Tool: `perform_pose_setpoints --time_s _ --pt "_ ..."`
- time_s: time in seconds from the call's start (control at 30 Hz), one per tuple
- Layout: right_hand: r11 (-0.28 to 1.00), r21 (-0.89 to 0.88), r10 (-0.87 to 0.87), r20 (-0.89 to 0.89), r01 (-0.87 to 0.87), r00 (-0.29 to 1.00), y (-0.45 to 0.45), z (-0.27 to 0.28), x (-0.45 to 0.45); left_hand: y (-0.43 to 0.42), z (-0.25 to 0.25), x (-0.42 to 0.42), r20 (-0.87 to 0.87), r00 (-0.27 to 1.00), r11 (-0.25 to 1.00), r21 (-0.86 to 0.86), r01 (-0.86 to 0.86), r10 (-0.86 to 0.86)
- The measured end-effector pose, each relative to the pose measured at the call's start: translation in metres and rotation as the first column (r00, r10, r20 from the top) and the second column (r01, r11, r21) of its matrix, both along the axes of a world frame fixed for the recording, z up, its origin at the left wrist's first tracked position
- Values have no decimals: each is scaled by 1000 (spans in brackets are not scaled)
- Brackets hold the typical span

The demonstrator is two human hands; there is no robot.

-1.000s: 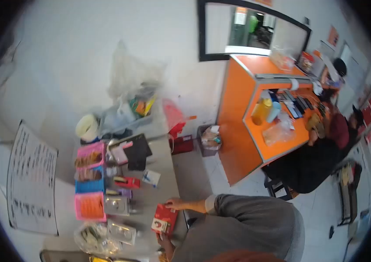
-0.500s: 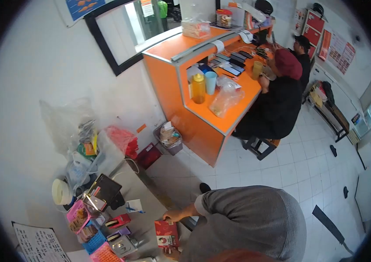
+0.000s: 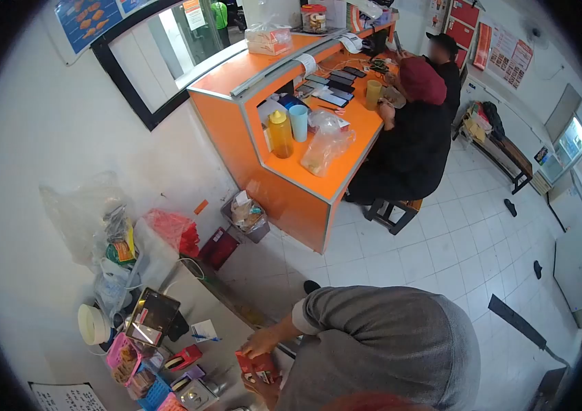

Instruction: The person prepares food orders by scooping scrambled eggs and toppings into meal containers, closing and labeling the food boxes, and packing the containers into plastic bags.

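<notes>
A small red box with a printed face lies on the grey table, near its edge. My right hand, at the end of a grey sleeve, grips the far end of the box, its fingers over the top edge. My left hand holds the near end, with part of its fingers hidden. Left of the box are a red tape dispenser, a purple dispenser and a clear-lidded container. A white notepad with a blue pen lies beyond them.
A tablet on a stand, pink and blue baskets and plastic bags crowd the wall side. A waste bin stands beside an orange counter. Two people in black sit at that counter.
The view has swung toward the counter, so the table sits lower in the picture. My right hand has moved from the box's corner further over its top; my left hand reaches further onto the box.
</notes>
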State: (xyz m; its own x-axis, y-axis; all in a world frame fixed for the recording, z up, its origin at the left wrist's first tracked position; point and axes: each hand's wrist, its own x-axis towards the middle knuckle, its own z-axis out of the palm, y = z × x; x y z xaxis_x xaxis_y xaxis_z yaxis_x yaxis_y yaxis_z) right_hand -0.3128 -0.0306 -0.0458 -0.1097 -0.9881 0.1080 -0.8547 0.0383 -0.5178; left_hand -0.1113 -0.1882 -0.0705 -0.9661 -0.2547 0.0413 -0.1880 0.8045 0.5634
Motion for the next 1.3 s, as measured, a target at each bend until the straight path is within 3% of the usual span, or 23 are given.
perform_pose_setpoints --time_s 0.07,0.17,0.27,0.3,0.37,0.47,0.57,0.77,0.97,1.07,1.1,1.13,1.17,1.2,1.23,1.27,1.3 --pt "996 43 -84 182 78 980 -10 -20 4 -2 -2 1 -8 998 996 -68 61 -62" --pt "980 196 -27 104 6 994 -15 -14 3 -10 -5 5 -15 989 979 -144 143 -147" --pt "963 -9 249 -340 -268 907 -15 -29 -10 -16 -8 9 -20 970 949 -212 231 -241" --pt "967 -37 228 -313 -251 922 -12 -27 -8 -18 -9 9 -22 966 944 -220 246 -257" --pt "972 -83 190 -264 -218 946 -2 -18 -5 -14 -11 7 -20 971 949 -220 228 -238" --pt "973 40 227 -340 -227 913 9 -3 0 -4 -10 2 -14 979 957 -218 193 -201" --pt "977 -9 206 -250 -214 946 25 5 -1 1 -7 -3 -8 981 959 -211 189 -195" --pt "960 -15 270 -197 -279 942 20 -23 -12 9 -3 -7 8 986 968 -189 164 -165" --pt "938 -195 272 -96 -286 958 31 -34 -26 16 10 -4 12 998 991 -118 61 -60" --pt "892 -337 257 -173 -303 951 9 -29 -51 24 4 -20 -182 977 991 -60 -123 110" --pt "965 -243 122 103 -94 987 6 -3 -60 26 -24 -22 -182 946 953 192 -232 267" --pt "942 -334 10 -3 -10 1000 -8 7 -70 40 13 -35 -41 926 926 33 -375 376" --pt "878 -471 -170 -133 89 976 -30 -36 -82 45 31 -46 97 866 866 51 -497 491" --pt "881 -266 -319 276 391 907 -52 -20 -94 50 40 -57 165 825 831 48 -554 541" --pt "836 -342 -334 302 429 893 -62 -3 -106 57 51 -64 221 766 766 101 -634 604" --pt "812 -330 -357 372 482 857 -84 -27 -124 63 47 -66 150 754 756 55 -652 639" --pt "837 -248 -312 516 488 798 -100 -8 -135 68 37 -72 197 664 678 0 -735 721"
